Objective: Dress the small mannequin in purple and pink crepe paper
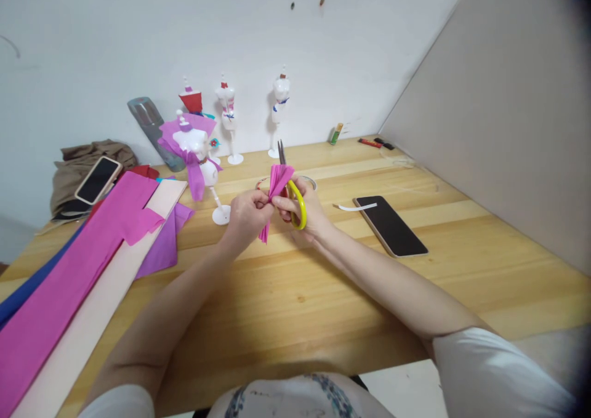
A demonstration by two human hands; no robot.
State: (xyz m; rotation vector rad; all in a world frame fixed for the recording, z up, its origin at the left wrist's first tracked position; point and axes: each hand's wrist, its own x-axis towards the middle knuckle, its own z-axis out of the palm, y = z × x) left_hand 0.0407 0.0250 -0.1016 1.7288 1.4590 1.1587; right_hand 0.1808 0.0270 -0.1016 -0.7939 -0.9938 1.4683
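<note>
A gathered piece of pink crepe paper (279, 178) is pinched at its middle between both hands, its ends fanning out above and below. My left hand (249, 216) closes on it from the left. My right hand (308, 207) grips its right side with thumb and fingers and also holds scissors with yellow handles (301, 205), their blades pointing up and away. Behind the hands lies a round rim, partly hidden. Just left of my left hand stands a white mini mannequin (210, 173) with purple paper around its neck and waist.
Long pink (69, 270), cream and blue paper strips cover the left side. More mini mannequins (227, 107) and a bottle (152, 128) stand by the wall. A phone (392, 227) with a white strip on it lies right; another phone (98, 180) rests on brown cloth. A glue stick (337, 133) stands behind.
</note>
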